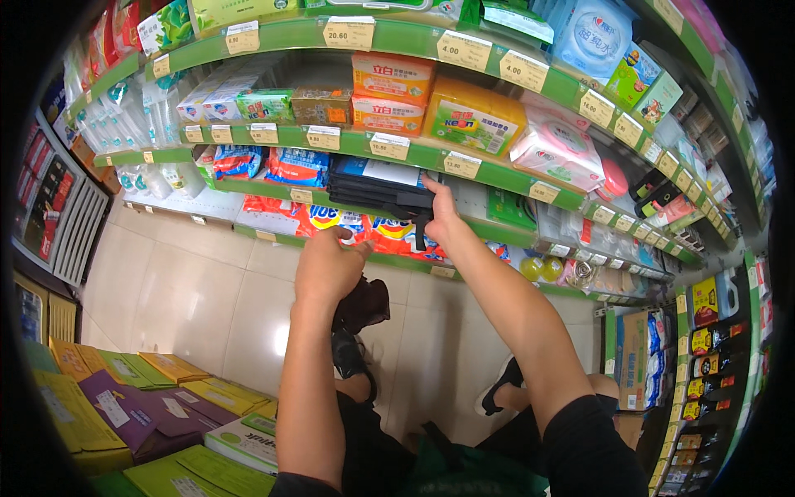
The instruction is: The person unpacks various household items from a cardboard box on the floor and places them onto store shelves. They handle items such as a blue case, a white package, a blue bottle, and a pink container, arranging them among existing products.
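My right hand [442, 214] holds the right end of a stack of flat black packages [379, 189] at the lower middle shelf; a blue and white card lies on top of the stack and a black strap or hook hangs from it. Lower and to the left, my left hand [329, 264] grips a dark brown cloth [366, 304] that hangs down over the floor. Just beyond the hands, red detergent bags [397, 230] lie on the bottom shelf. Boxed orange soap [390, 115] and a yellow soap pack [475, 118] stand on the shelf above.
Green shelf edges with price tags [389, 146] curve across the view. Colourful cartons [118, 410] lie at the lower left, near my left arm. A rack of bottles and packets [705, 366] stands at the right. My feet are on the tiled floor [248, 298].
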{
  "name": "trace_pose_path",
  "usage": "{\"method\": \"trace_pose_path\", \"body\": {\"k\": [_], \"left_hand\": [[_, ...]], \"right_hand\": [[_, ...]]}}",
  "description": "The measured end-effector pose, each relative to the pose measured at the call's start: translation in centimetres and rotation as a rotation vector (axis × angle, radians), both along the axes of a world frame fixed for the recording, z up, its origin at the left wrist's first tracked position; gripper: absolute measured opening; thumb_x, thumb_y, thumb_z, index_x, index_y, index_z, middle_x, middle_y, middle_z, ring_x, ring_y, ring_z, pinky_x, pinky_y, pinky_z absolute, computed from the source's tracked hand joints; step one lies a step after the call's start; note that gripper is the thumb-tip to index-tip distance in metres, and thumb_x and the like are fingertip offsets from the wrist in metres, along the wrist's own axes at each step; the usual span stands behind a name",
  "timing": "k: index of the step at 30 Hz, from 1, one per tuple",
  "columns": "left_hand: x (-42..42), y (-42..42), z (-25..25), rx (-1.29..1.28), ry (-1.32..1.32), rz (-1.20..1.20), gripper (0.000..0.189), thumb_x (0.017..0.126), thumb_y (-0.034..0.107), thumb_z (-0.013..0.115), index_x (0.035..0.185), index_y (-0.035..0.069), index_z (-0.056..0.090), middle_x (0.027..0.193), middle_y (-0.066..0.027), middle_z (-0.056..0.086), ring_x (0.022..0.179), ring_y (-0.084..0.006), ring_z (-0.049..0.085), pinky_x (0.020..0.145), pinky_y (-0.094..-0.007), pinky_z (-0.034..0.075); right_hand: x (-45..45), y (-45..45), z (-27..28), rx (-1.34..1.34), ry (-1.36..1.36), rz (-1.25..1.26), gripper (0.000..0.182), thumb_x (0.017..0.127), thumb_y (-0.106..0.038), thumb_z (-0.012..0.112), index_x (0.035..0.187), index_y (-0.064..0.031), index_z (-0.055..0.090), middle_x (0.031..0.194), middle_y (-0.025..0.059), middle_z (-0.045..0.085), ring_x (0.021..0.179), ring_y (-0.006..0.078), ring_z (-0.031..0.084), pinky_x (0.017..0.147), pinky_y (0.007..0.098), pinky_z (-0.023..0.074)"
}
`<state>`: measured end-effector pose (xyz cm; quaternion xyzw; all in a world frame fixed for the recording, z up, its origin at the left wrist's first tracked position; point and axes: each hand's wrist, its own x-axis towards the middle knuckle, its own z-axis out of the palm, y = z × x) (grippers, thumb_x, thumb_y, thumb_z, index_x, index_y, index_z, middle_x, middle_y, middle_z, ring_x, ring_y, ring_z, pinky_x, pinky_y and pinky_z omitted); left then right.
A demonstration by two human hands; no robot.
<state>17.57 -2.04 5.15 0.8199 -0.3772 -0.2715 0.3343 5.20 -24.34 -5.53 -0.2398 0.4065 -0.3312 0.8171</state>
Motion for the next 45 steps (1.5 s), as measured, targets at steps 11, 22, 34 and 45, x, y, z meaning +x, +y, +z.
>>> {"method": "trace_pose_path", "body": {"k": [11, 22, 34, 45], "left_hand": [[0.9, -5.7, -7.4, -0.258, 0.848, 0.375, 0.053, 0.083, 0.043, 0.077, 0.100, -0.005, 0.061, 0.084, -0.0125, 0.066, 0.066, -0.0215, 0.065, 0.058, -0.0347, 0.058], [-2.5, -12.4, -10.8, -0.582, 1.692, 0.331, 0.070, 0.082, 0.048, 0.076, 0.127, 0.001, 0.049, 0.115, -0.0151, 0.063, 0.093, -0.0290, 0.068, 0.079, -0.0447, 0.060], [-7.0, 4.0, -3.1, -0.433, 1.448, 0.287, 0.052, 0.084, 0.022, 0.068, 0.130, 0.003, 0.050, 0.118, -0.0147, 0.062, 0.105, -0.0310, 0.062, 0.094, -0.0425, 0.051], [-12.8, 21.3, -1.3, -0.469, 1.458, 0.185, 0.068, 0.071, 0.008, 0.065, 0.135, -0.004, 0.046, 0.124, -0.0197, 0.060, 0.112, -0.0343, 0.059, 0.101, -0.0437, 0.046]], "right_hand": [[0.1, -1.8, 0.9, 0.104, -0.082, 0.087, 0.036, 0.089, -0.027, 0.063, 0.112, 0.0005, 0.060, 0.111, 0.0185, 0.066, 0.100, 0.0326, 0.065, 0.092, 0.0501, 0.0511], [-6.6, 1.9, 3.0, 0.061, -0.202, 0.371, 0.029, 0.091, -0.019, 0.063, 0.112, -0.0006, 0.062, 0.109, 0.0139, 0.068, 0.099, 0.0284, 0.065, 0.097, 0.0437, 0.0492], [-12.6, 18.1, 4.1, -0.243, -0.255, 0.294, 0.045, 0.088, -0.008, 0.069, 0.130, -0.0019, 0.055, 0.123, 0.0065, 0.063, 0.113, 0.0154, 0.057, 0.099, 0.0307, 0.0448], [-26.1, 17.6, 3.8, 0.018, -0.408, 0.195, 0.120, 0.068, -0.095, 0.037, 0.143, -0.0023, 0.043, 0.146, 0.0171, 0.047, 0.128, 0.0347, 0.050, 0.104, 0.0573, 0.0379]]}}
